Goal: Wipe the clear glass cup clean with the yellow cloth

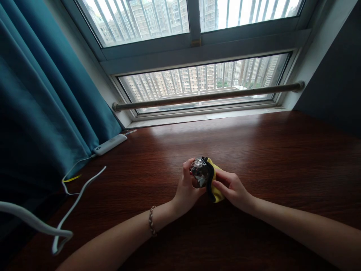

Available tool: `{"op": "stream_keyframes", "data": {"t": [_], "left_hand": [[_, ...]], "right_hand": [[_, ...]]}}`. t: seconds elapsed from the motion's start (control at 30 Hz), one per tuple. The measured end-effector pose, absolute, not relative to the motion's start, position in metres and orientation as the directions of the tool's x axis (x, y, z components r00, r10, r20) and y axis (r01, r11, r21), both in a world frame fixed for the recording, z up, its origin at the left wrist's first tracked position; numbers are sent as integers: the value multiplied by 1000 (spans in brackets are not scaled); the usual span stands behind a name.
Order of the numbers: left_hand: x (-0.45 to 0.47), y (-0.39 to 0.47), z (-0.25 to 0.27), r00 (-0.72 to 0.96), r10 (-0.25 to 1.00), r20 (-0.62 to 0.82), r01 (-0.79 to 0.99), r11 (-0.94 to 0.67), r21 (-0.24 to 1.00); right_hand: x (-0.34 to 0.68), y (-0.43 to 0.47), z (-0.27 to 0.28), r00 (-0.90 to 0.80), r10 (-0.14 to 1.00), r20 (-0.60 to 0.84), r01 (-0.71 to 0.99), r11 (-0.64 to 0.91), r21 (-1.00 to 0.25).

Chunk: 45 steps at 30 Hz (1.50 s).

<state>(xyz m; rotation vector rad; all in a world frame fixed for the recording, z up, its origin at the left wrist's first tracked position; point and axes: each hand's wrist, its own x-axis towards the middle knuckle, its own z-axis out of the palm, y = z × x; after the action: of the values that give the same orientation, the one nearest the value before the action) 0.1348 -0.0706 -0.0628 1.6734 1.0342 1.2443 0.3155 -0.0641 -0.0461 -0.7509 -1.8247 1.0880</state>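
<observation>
hands both clenched, left hand (187, 188) on shiny object (199, 172), right hand (232, 189) on yellow cloth (216, 184); no readable writing

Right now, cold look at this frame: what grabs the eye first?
Mid-table, the left hand and right hand together hold a shiny, crinkly dark object against a yellow cloth with black edging. Behind them a bright barred window shows apartment towers. A teal curtain hangs at left, over a white power strip and its cables.

A dark, glossy wooden counter (282, 158) runs beneath the window; at its far left lies a white power strip (110, 144), partly under the curtain; white cables (81, 192) trail across the left edge, seemingly from it.
</observation>
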Motion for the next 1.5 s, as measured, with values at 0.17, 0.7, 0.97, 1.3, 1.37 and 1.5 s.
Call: {"op": "stream_keyframes", "data": {"t": [0.17, 0.7, 0.97, 1.3, 1.37, 1.5], "left_hand": [[130, -66, -64, 248, 741, 624, 442, -660, 608], [118, -63, -60, 619, 432, 656, 515, -854, 75], [119, -60, -64, 518, 583, 627, 511, -798, 320], [120, -60, -61, 474, 594, 650, 437, -800, 412], [119, -60, -61, 468, 591, 657, 430, -802, 415], [120, -59, -61, 440, 591, 676, 395, -803, 446]], "right_hand": [[315, -62, -48, -467, 797, 383, 42, 453, -890], [319, -64, -50, -435, 837, 332, 15, 376, -927], [315, -60, -48, -420, 882, 213, 22, 244, -969], [317, -61, -45, -470, 855, 219, -6, 245, -970], [316, -61, -45, -477, 853, 212, -16, 233, -972], [313, -60, -45, -483, 851, 207, -23, 224, -974]]}}
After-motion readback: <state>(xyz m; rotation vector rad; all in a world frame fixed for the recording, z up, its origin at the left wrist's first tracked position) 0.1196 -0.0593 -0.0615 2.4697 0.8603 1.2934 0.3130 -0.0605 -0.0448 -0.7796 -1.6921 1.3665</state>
